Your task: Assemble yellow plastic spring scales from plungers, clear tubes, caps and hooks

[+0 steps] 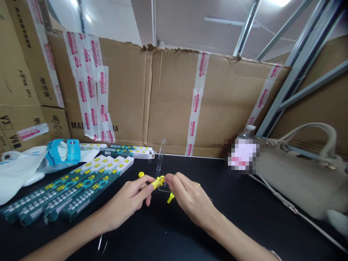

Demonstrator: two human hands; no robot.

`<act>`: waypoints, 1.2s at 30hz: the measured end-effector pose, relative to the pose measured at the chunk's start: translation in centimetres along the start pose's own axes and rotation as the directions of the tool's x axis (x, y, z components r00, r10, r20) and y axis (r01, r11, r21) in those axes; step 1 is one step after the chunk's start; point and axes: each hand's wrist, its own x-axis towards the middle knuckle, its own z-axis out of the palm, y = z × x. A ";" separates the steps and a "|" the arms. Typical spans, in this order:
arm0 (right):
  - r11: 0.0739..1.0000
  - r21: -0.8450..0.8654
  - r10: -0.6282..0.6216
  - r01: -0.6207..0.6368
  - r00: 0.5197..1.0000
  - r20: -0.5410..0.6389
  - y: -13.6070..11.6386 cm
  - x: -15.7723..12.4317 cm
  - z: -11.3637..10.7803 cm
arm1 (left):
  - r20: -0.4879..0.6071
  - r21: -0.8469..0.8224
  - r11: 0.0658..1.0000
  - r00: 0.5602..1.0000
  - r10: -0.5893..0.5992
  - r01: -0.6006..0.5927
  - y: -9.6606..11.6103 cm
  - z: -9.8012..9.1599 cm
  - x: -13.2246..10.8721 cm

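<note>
My left hand [135, 194] is closed round a yellow plastic part [155, 183], holding it between thumb and fingers. At that part's far end, the fingers of my right hand [187, 192] pinch a thin metal piece, perhaps a hook, mostly hidden by the fingertips. A small yellow plastic plug [170, 198] lies on the table just beside my right hand. Beyond my left hand is a round yellow cap [141, 174]. A clear plastic tube [161, 156] stands upright behind both hands. Bent metal hooks [102, 245] lie near the front edge of the view.
Several long green-and-white boxes [89, 185] lie side by side on the black table [168, 235] at left, with more boxes [129, 152] behind. A blue packet [63, 154] and white bag sit far left. At right are a bottle [248, 131] and a beige handbag [293, 174]. Cardboard [171, 101] walls the back.
</note>
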 end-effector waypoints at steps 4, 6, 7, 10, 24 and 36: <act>0.997 -0.063 -0.054 0.051 0.998 -0.041 -0.3 0.2 -0.2 | -0.011 0.168 0.982 0.996 0.083 -0.080 -0.3 -0.1 0.2; 0.992 -0.091 -0.096 0.089 0.993 -0.074 -0.6 0.3 -0.1 | -0.009 0.202 0.975 0.996 0.093 -0.089 -0.7 -0.1 0.3; 0.990 -0.099 -0.111 0.102 0.990 -0.087 -0.7 0.3 0.0 | -0.012 0.210 0.974 0.996 0.088 -0.083 -0.8 -0.1 0.4; 0.991 -0.102 -0.099 0.088 0.988 -0.115 -1.1 0.4 0.4 | -0.024 0.248 0.966 0.996 0.082 -0.074 -0.9 -0.2 0.4; 0.998 -0.021 -0.053 0.053 0.999 0.001 -1.4 -0.1 1.0 | 0.011 0.294 0.950 0.994 0.105 -0.104 0.0 0.1 0.1; 0.988 -0.081 -0.136 0.128 0.985 -0.107 -1.7 -0.3 1.5 | -0.128 0.322 0.939 0.977 0.173 -0.124 -0.9 1.3 -0.1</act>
